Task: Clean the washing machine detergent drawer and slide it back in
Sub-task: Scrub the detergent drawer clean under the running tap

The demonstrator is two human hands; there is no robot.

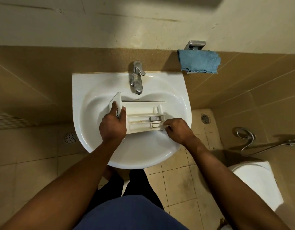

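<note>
The sink [97, 143] holds the drawer [140, 108], which lies across the basin with its open side up and its front panel to the left. It is out of the machine, so the cleaning seems under way. The left grip [112, 125] wraps the front panel and steadies it. The right grip [178, 130] sits at the drawer's near right corner with fingers curled; whether it pinches a small tool or the drawer's edge cannot be told. A blue cloth [199, 61] hangs on the far right wall, untouched. The tap [136, 77] stands just beyond the drawer. Brown specks [140, 121] show in the middle compartment, so scrubbing, rinsing and sliding back likely remain.
</note>
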